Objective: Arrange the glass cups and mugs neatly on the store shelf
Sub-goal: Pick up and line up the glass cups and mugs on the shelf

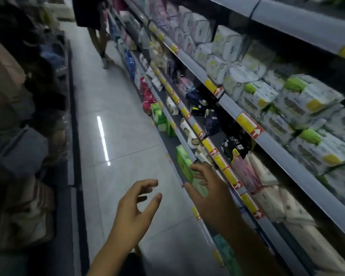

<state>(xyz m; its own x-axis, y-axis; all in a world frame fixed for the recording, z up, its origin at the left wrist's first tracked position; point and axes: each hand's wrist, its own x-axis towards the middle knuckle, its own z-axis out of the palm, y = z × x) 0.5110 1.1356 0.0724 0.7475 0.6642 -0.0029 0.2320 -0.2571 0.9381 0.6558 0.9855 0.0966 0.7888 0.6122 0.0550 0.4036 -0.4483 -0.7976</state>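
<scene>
Store shelf (229,105) tiers run along your 3 o'clock side, from 5 toward 12, stacked with white-and-green packs (307,96) behind yellow price tags (245,121). Your right hand (209,194) spreads relaxed fingers before a green box (182,160) on a low tier; you cannot tell if they touch. Your left hand (136,204) hangs released and empty at 6 o'clock, above the tiled floor (118,136).

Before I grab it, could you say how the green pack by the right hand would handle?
The green pack looks film-wrapped and soft, so probably light and squashy, perhaps slippery. Standing upright, it could tip if pushed.
</scene>
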